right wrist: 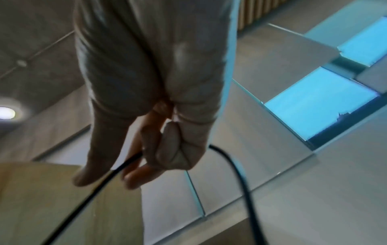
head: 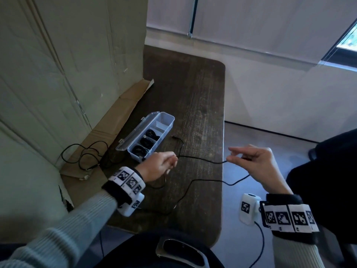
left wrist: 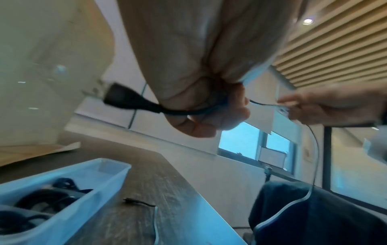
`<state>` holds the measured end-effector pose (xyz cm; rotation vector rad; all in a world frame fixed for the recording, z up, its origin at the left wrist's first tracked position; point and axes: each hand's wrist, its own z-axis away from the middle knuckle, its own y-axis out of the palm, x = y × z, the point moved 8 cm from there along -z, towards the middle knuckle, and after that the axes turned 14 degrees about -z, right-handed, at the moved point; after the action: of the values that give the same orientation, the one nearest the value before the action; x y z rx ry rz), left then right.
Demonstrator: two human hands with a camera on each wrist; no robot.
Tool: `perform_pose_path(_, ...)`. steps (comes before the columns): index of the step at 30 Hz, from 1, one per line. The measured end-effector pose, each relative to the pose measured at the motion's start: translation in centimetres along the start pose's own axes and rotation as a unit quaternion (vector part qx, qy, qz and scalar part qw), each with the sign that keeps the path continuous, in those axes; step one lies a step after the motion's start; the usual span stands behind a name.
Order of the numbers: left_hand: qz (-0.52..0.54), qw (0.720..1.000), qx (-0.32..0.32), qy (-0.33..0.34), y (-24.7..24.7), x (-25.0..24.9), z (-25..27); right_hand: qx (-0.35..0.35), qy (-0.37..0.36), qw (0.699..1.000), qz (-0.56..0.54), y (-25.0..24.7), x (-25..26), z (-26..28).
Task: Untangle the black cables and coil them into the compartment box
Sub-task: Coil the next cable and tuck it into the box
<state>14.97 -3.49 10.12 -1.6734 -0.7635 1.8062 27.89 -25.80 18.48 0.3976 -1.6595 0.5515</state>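
While three of the compartments in the clear plastic compartment box already hold coiled black cables, the head view shows the far ones bare, so by my reckoning the task is well past halfway. On the dark wooden tabletop the left hand and the right hand each pinch the thin black cable, drawn fairly straight between them; its slack drops off the tabletop edge and loops back across the wood, and one plug end lies just beside the box. Another loose black cable sprawls on the flattened brown cardboard left of the box, still to be sorted. From the left wrist view, the left grip is closed round the cable just behind a chunky black connector, with the box below and the right hand opposite. From the right wrist view, the right grip is narrow: thumb and curled fingers nip the cable, which trails away on both sides. Coiling this length and stowing it remains.
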Motion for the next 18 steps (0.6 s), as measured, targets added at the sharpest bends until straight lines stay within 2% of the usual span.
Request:
perform_pose_path(4,0.065,0.997,-0.039,-0.011,-3.2,1.7,0.5,0.053,0.027,0.997,0.051,0.0,-2.0,0.8)
perform_pose_path(6,0.139,0.989,-0.038,-0.010,-4.0,1.3,0.3,0.058,0.030,0.995,0.073,0.6,-3.0,0.9)
perform_pose_path(8,0.266,0.963,-0.034,-0.023,-4.3,0.8,0.1,0.027,0.028,0.996,0.082,0.7,-3.7,0.7)
perform_pose_path(10,0.402,0.914,-0.033,-0.037,-4.5,0.5,-0.1,-0.018,0.025,0.998,0.063,0.5,-3.8,0.3)
perform_pose_path(12,0.467,0.883,-0.029,-0.042,-4.8,0.2,-0.2,-0.058,0.024,0.997,0.033,0.2,-3.6,-0.1)
perform_pose_path(14,0.493,0.868,-0.011,-0.048,-5.0,-0.1,-0.3,-0.085,0.027,0.996,0.010,-0.1,-3.4,-0.4)
perform_pose_path(16,0.476,0.879,0.007,-0.042,-5.3,-0.1,-0.4,-0.102,0.024,0.994,0.003,-0.3,-3.1,-0.6)
perform_pose_path(18,0.371,0.928,0.007,-0.042,-5.6,0.3,-0.5,-0.118,0.018,0.993,-0.004,-0.5,-3.0,-0.8)
